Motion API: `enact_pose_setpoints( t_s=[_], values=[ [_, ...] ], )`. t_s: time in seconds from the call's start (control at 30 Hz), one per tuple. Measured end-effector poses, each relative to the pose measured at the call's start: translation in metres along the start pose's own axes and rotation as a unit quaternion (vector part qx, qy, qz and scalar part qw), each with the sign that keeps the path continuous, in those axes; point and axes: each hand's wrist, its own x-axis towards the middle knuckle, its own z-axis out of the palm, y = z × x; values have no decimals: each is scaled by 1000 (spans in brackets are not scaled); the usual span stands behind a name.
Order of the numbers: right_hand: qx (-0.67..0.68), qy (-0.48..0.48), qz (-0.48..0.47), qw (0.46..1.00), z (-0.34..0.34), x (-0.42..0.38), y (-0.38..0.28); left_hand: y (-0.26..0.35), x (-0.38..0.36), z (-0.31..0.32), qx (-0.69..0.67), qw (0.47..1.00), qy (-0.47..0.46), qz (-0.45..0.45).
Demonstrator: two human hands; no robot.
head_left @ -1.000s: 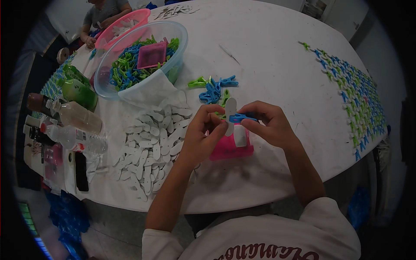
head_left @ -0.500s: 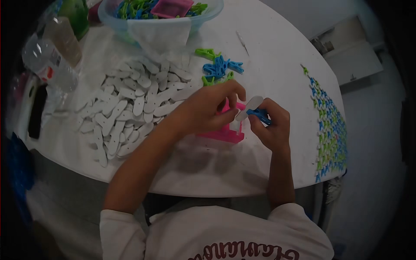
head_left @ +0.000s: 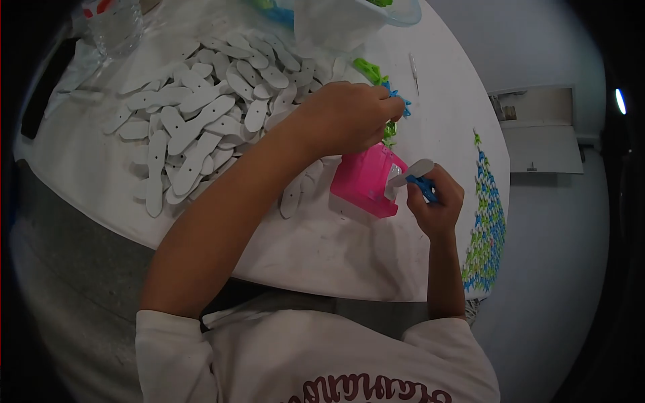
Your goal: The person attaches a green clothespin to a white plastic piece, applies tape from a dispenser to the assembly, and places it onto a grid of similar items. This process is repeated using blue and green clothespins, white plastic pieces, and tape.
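Observation:
My right hand [head_left: 438, 201] is closed around a blue clothespin [head_left: 423, 188], and a flat white paddle-shaped piece [head_left: 420, 168] sticks out beside it. That piece is at the open side of a bright pink box [head_left: 365, 180], where something clear and shiny shows. My left hand [head_left: 353, 117] is over the far side of the box, fingers bent down at a small group of blue clothespins [head_left: 406, 107] and green clothespins [head_left: 366, 69]. Its fingertips are partly hidden, so whatever they pinch cannot be made out.
A large heap of white paddle-shaped pieces [head_left: 201, 111] lies to the left. A translucent tub [head_left: 403, 15] stands at the back, near a thin pen-like tool [head_left: 414, 70]. Rows of blue and green clothespins [head_left: 485, 228] line the right table edge. A clear bottle [head_left: 117, 30] is far left.
My left hand has left the pink box and moved away from me to the loose clothespins. The right hand still holds the blue clothespin and white piece. The view has shifted.

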Motion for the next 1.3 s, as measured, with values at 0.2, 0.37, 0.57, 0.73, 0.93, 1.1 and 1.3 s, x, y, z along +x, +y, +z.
enact_pose_setpoints(
  t_s=[0.2,0.37,0.57,0.73,0.93,1.1,1.3],
  values=[
    [-62,-54,-57,995,-12,7,-6,4,0,4,28,999,-42,-17],
    [-93,-97,-98,986,-19,12,-7,4,-1,3,23,998,-53,-16],
    [-128,-166,-143,967,-22,19,-7,4,0,2,18,996,-89,-26],
    [-137,-225,-154,952,-24,24,-8,4,2,3,33,992,-111,-46],
    [-163,-275,-153,935,-25,27,-11,5,1,1,26,990,-130,-49],
    [-169,-285,-152,931,-26,26,-12,4,2,4,30,990,-128,-46],
    [-192,-328,-141,914,-32,30,-14,2,-2,6,26,995,-91,-31]
  ],
)
